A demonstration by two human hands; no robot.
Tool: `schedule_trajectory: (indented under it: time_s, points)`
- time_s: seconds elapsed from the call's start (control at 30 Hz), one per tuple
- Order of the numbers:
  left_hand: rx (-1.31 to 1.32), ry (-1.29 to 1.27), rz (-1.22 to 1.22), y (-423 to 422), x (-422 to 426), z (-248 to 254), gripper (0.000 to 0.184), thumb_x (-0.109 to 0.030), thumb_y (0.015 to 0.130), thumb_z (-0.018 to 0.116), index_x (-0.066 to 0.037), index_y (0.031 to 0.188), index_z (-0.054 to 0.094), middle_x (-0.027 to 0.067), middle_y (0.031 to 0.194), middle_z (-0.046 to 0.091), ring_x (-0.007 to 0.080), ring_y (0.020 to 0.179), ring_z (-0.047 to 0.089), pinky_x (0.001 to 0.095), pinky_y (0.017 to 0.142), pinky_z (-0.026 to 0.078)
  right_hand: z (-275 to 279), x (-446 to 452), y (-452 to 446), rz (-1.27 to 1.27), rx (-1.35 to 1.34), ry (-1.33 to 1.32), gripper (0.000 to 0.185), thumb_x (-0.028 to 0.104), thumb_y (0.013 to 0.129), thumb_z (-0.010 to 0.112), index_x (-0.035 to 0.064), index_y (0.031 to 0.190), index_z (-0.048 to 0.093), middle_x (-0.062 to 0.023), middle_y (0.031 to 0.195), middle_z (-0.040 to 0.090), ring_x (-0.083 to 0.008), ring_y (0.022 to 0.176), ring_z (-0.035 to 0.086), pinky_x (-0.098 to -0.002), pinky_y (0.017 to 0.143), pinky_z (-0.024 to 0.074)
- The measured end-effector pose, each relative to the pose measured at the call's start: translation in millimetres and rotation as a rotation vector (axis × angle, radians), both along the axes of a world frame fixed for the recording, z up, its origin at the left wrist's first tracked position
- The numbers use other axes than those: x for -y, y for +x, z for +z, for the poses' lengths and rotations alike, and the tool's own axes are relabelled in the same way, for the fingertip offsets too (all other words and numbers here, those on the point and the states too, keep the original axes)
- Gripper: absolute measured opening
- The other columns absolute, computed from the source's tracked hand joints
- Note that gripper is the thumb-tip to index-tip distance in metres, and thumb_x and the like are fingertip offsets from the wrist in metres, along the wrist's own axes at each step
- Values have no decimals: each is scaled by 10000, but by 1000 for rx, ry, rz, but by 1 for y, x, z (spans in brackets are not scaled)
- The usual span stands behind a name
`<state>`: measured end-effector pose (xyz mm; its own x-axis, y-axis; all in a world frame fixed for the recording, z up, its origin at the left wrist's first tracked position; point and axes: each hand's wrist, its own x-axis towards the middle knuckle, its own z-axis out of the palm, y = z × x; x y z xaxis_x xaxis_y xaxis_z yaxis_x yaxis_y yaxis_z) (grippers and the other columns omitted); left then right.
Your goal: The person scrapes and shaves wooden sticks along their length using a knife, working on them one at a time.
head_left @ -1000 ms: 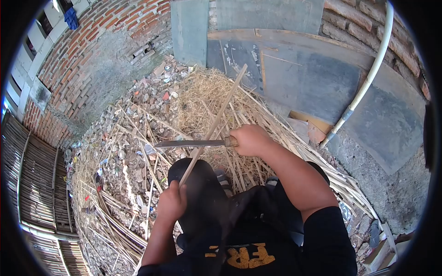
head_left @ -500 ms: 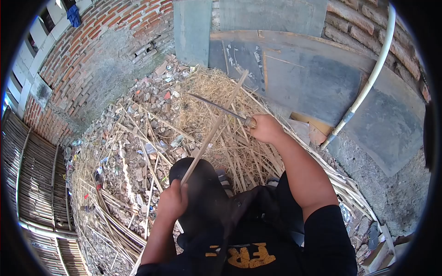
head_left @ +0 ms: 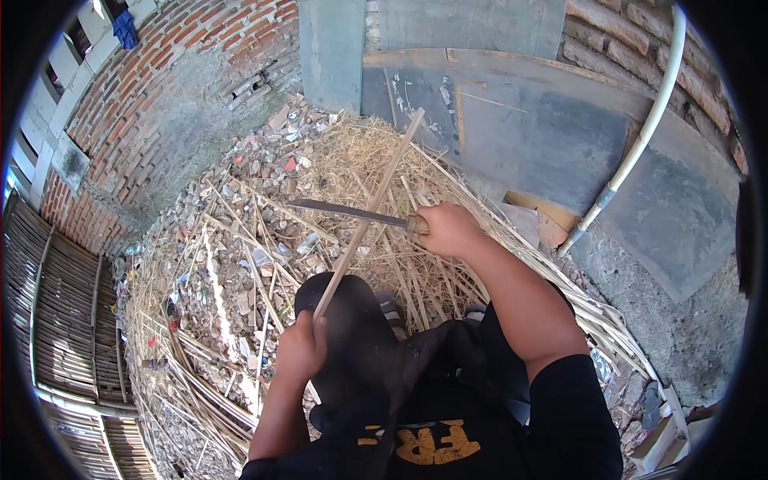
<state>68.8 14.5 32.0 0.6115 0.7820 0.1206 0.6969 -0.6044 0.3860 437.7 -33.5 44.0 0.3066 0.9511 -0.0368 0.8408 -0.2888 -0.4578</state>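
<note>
My left hand (head_left: 302,350) is closed around the lower end of a long, pale bamboo strip (head_left: 387,178), which slants up and away to the right over my knee. In my right hand (head_left: 453,230) is the wooden handle of a machete (head_left: 344,210), fingers wrapped round it. Its long dark blade points left and crosses the strip around its middle; whether the edge bites into the strip I cannot tell. Beneath them lies a heap of thin shavings (head_left: 352,152), with split strips (head_left: 412,280) near my feet.
Rubble and litter (head_left: 232,280) cover the ground to the left, with bundled strips (head_left: 200,384) lying on it. Grey boards (head_left: 528,120) lean against the brick wall at the back. A white pipe (head_left: 652,136) slants down at right. A bamboo screen (head_left: 64,296) stands at far left.
My right hand has drawn the machete down and toward me along the strip, and the blade now lies flatter. The strip has tilted slightly left; my left hand stays in place.
</note>
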Motion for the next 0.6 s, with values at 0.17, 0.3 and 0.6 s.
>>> schedule_trajectory:
  time_s: [0.17, 0.3, 0.6]
  points:
    - [-16, 3, -5, 2, 0, 4, 266, -229, 1048, 600, -15, 922, 506, 287, 676, 629, 527, 670, 641, 605, 614, 495, -5, -1, 10, 27, 25, -8, 269, 186, 802, 708, 128, 1062, 743, -161, 993, 757, -359, 984, 733, -501, 866, 585]
    - [-22, 1, -3, 1, -1, 3, 268, -229, 1051, 597, -11, 924, 506, 289, 677, 627, 529, 671, 639, 605, 615, 493, -3, -2, 6, 23, 37, -30, 266, 177, 797, 706, 131, 1055, 747, -153, 973, 756, -359, 969, 734, -504, 864, 583]
    - [-11, -24, 27, 2, 0, 4, 286, -222, 1054, 600, -9, 889, 506, 264, 667, 612, 512, 675, 631, 567, 610, 469, 1, -1, -9, 149, 62, -18, 236, 196, 782, 712, 147, 1011, 743, -151, 949, 750, -366, 939, 732, -504, 837, 581]
